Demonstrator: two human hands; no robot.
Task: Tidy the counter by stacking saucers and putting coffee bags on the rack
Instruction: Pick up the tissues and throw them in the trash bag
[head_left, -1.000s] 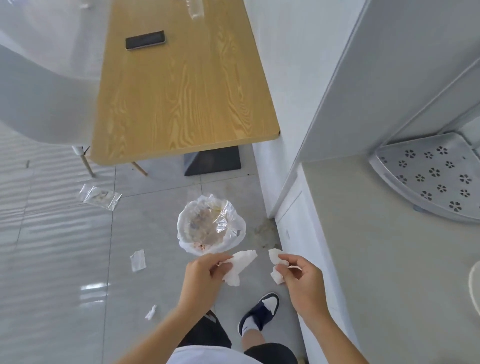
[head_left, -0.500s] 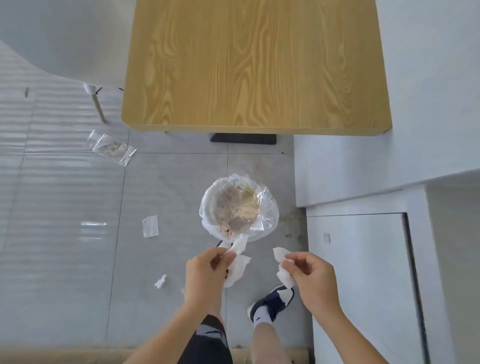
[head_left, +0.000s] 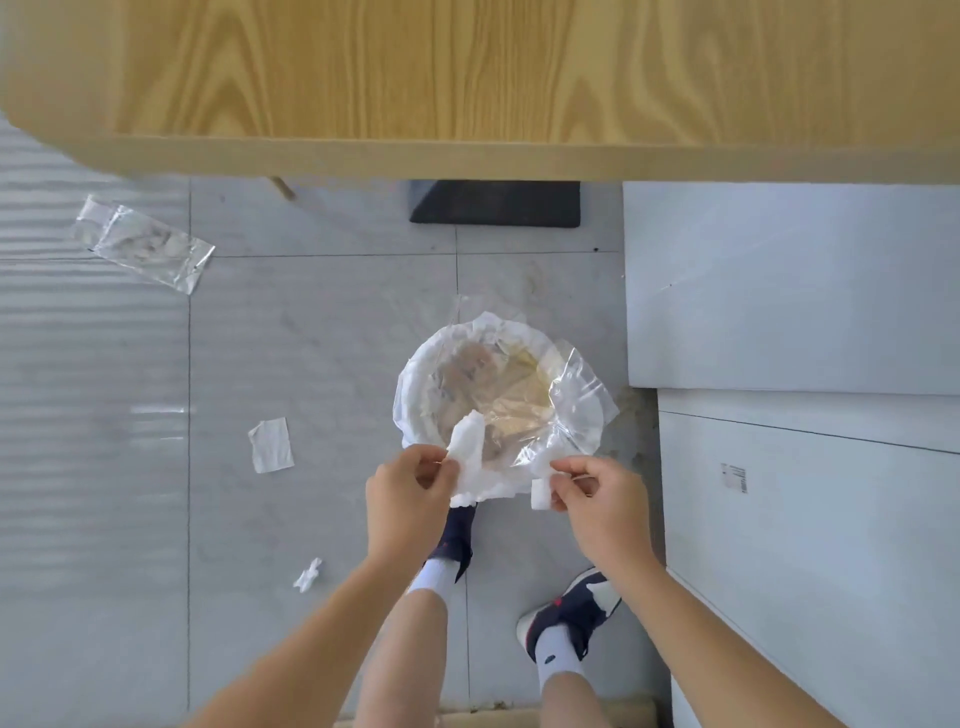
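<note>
Bin (head_left: 415, 384) contents — blurred under plastic

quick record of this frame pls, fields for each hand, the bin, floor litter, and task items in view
left hand: pinching a crumpled white tissue over the bin's near rim
right hand: pinching a smaller white tissue piece
bin: on the floor, lined with a clear bag, waste inside
floor litter: clear plastic wrapper, flat paper scrap, small tissue wad
table: wooden, beyond the bin
task items: no saucers, coffee bags or rack visible
</note>
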